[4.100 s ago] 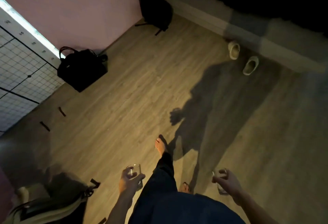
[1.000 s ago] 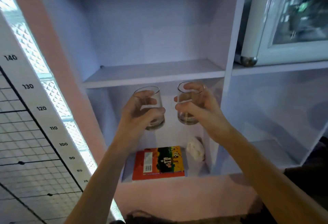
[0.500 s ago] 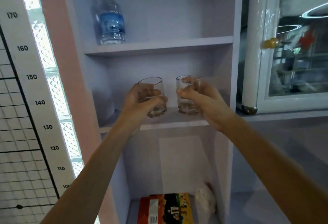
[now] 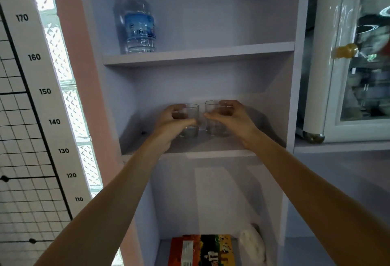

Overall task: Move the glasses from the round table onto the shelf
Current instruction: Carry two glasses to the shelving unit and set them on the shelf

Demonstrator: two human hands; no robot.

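Now lowered from mid-air onto the middle board of the shelf (image 4: pixel 211 146), both glasses, bases resting on it or just above — contact not clear. Left hand (image 4: pixel 173 124) grasping the left glass (image 4: pixel 191 121), thumb across the front, fingers curling round its far side. Right hand (image 4: pixel 230 118) grasping the right glass (image 4: pixel 214 118) in the same manner, fingers over the rim's far side. Standing upright and side by side, nearly touching, toward the back and middle of that board, well in from its front edge. Sitting on the board above, at its left end, a water bottle (image 4: pixel 139 21). Lying on the lowest visible board, a colourful box (image 4: pixel 202 251) at the front edge with a white bundle (image 4: pixel 252 244) just beside it on the right. Running along the left, a height chart (image 4: pixel 33 76); showing at the right, a glass-doored cabinet (image 4: pixel 358 65).
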